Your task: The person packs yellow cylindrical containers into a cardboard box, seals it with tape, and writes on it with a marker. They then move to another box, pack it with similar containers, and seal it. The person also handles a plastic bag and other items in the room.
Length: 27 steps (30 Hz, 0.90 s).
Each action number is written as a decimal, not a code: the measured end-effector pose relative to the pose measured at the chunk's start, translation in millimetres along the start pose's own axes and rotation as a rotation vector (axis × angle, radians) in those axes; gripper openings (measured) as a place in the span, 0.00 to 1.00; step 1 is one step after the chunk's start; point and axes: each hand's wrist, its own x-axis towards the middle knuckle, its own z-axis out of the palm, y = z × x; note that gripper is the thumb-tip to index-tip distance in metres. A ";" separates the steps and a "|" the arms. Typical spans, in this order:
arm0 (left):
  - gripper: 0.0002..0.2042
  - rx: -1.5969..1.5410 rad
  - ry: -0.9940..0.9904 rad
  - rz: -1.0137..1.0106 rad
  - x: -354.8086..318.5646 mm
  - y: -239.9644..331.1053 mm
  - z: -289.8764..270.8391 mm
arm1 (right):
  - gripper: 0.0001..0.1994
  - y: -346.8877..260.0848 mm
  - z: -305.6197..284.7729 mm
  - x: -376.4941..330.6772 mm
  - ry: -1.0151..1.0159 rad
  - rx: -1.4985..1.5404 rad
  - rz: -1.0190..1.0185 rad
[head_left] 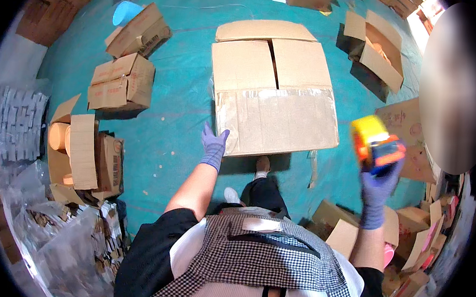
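A large brown cardboard box (277, 121) stands in front of me, with a strip of clear tape across its top near the middle. Its two far flaps lie folded in with a dark gap between them, and another flap sticks out at the far edge. My left hand (214, 147), in a purple glove, rests with spread fingers against the box's near left corner. Off to the right of the box, my gloved right hand (378, 191) is raised and closed around a tape dispenser (377, 146) with a yellow roll and orange and blue parts. Motion blurs the dispenser slightly.
Cardboard boxes stand on the green floor (164, 123) at left, including an open box (83, 151) with orange tubs. A blue bucket (127, 13) is at far left. An open box (380, 51) sits at far right; more boxes (417, 228) crowd the near right. Plastic wrap (63, 241) lies near left.
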 end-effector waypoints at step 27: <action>0.16 -0.179 -0.783 0.177 254.2 6.1 -30.4 | 0.39 29.3 229.7 26.9 -0.859 -0.244 0.346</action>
